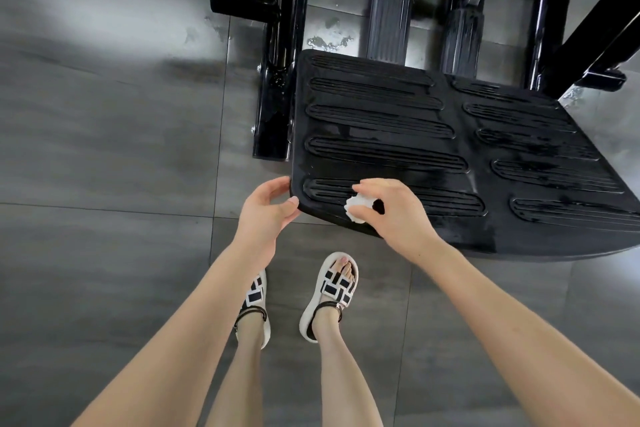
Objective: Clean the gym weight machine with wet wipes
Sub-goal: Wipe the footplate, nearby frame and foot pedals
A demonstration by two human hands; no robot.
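White wipe (pixel 356 209) bunched in my right hand (pixel 394 210) sits at the footplate's (pixel 433 135) near-left corner, which my left hand (pixel 265 210) grips, ridges running rightward.

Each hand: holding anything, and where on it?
Right hand pinches a crumpled white wipe in its fingertips, over the black footplate. Left hand grips the footplate's near left corner.

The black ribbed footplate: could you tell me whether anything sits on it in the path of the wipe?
Nothing visible does. The right hand presses the crumpled white wet wipe on the black ribbed footplate near its front left corner, which the left hand grips; the rest lies bare.
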